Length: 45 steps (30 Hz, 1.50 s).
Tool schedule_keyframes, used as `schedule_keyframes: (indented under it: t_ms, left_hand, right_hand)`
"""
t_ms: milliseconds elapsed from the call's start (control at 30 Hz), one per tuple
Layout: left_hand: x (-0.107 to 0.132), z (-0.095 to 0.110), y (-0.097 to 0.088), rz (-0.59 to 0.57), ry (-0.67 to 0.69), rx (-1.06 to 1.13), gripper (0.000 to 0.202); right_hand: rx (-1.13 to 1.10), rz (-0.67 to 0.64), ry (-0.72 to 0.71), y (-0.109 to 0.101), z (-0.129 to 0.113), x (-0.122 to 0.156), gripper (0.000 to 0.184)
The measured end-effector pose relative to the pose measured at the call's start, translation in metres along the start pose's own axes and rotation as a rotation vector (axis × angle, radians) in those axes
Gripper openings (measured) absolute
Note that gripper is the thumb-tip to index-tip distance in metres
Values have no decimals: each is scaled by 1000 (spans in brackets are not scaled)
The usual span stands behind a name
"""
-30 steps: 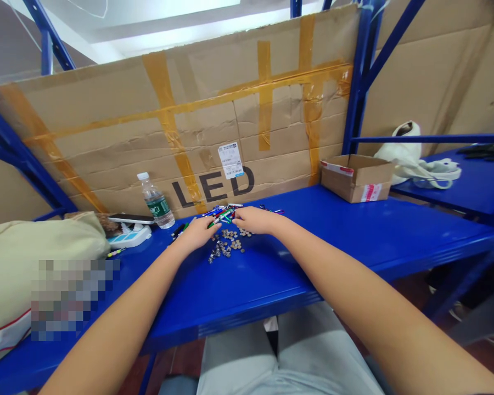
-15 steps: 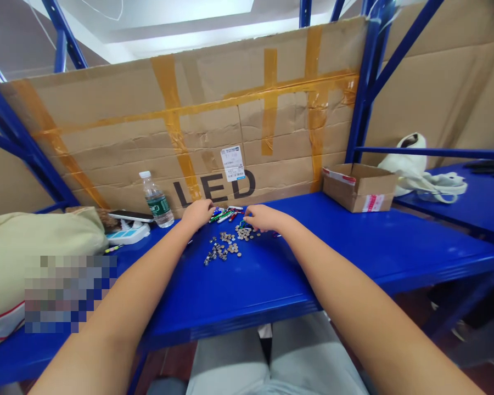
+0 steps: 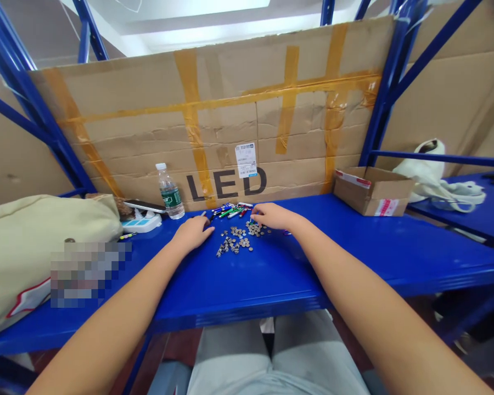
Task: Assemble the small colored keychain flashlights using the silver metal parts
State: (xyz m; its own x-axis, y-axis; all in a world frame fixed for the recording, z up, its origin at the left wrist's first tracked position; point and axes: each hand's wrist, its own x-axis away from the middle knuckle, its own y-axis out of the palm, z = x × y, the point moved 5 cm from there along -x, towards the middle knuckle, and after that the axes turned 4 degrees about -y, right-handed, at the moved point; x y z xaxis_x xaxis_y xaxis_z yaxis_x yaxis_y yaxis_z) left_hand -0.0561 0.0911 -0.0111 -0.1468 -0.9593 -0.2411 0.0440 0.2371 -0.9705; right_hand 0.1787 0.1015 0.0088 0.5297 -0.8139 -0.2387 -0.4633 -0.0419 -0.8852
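Observation:
My left hand (image 3: 192, 233) rests on the blue table with its thumb apart from its fingers. A small dark piece lies by its fingertips; whether it is touched is hard to tell. My right hand (image 3: 273, 215) has its fingers pinched together over the heap of small round coin-like discs (image 3: 256, 229). A small green piece (image 3: 252, 221) shows at those fingertips, partly hidden. Between and behind the hands lies a pile of slim coloured pen-like tubes (image 3: 233, 210). Closer to me are shiny small metal pieces (image 3: 228, 246) among more discs.
A water bottle (image 3: 170, 193) stands back left, beside a power strip (image 3: 143, 224) with a phone (image 3: 145, 206) on it. A cream bag (image 3: 45, 225) fills the left side. An open cardboard box (image 3: 370, 192) sits back right. A tall cardboard sheet (image 3: 226, 131) closes off the back.
My left hand has drawn back from the coloured tubes toward me and left, its fingers now lower on the table. My right hand stays by the discs. The whole view has shifted slightly.

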Motion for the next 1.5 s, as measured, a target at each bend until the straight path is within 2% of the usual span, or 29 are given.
schedule_keyframes:
  t_ms: [100,167,233,333,433,533,600,667,700,767,867,967,1033,1100,1200,1333,1400,1500]
  left_hand:
    - [9,17,-14,289,58,27,74]
    - [17,30,-20,416,121,25,84]
    - [21,43,-21,485,227,24,91]
    - [23,59,-16,517,382,34,97]
    - [20,64,-11,485,423,42,101]
    - [15,56,-8,397,322,16,97]
    - [13,45,-6,289,226,-4,91]
    - [11,34,-1,130,158,-26,84]
    - [11,29,2,51,144,-42,78]
    - [10,20,4,-44,137,-79,62]
    - [7,9,2,-76,119,-129,46]
    - [3,3,2,-134,119,-139,31]
    - [0,3,1,-135,140,-99,23]
    - [-1,5,-3,-72,147,-8,21]
    - [-1,9,-10,40,122,180,23]
    - [3,16,-14,73,157,393,29]
    - [5,21,-14,68,222,406,34]
    - [6,28,-11,50,330,298,32]
  right_hand:
    - [-74,100,-80,2,-8,-2,39]
    - [-183,173,-149,5,-18,-3,51]
    - [-284,193,-208,11,-30,-3,62]
    - [-414,150,-257,20,-47,0,78]
    - [-488,129,-281,21,-57,3,88]
    - [-438,130,-259,17,-54,2,88]
    - [-326,160,-220,12,-45,1,84]
    - [-151,160,-165,9,-34,-1,80]
    - [-52,125,-131,10,-27,-1,78]
    - [125,-28,-82,15,-17,-1,69]
    - [278,-273,-76,25,-10,3,49]
    - [317,-317,-113,27,-10,3,38]
    - [326,-292,-130,28,-9,1,34]
    - [324,-266,-127,28,-6,-1,31]
    - [305,-236,-94,28,1,-4,27]
    - [259,-233,-45,28,6,-5,19]
    - [240,-232,-25,29,7,-6,20]
    - [224,-210,-60,31,4,-7,22]
